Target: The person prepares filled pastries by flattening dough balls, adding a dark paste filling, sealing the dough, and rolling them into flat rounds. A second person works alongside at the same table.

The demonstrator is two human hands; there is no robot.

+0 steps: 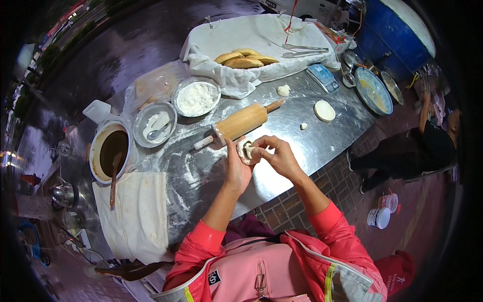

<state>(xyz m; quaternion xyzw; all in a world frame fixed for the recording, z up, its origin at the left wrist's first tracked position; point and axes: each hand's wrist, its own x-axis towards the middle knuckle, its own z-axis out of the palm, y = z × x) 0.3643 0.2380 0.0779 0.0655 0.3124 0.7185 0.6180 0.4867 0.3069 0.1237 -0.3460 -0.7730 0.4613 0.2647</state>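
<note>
Cupped near the table's front edge, my left hand (237,173) holds a small dough wrapper (242,154) with dark filling showing in its opening. The fingers of my right hand (281,154) pinch the wrapper's edge on the right side. Just beyond my hands lies a wooden rolling pin (241,122) on the floured steel table (339,132). To the right of the pin are a flat dough round (324,111), a tiny dough piece (303,126) and a dough lump (283,90).
At left stand a basin (96,166) of dark paste with a wooden spatula (113,185), and bowls of flour (198,99) and white powder (156,122). Breads (243,62), tongs (305,51) and a scale (323,78) are farther back. A person (403,149) is at right.
</note>
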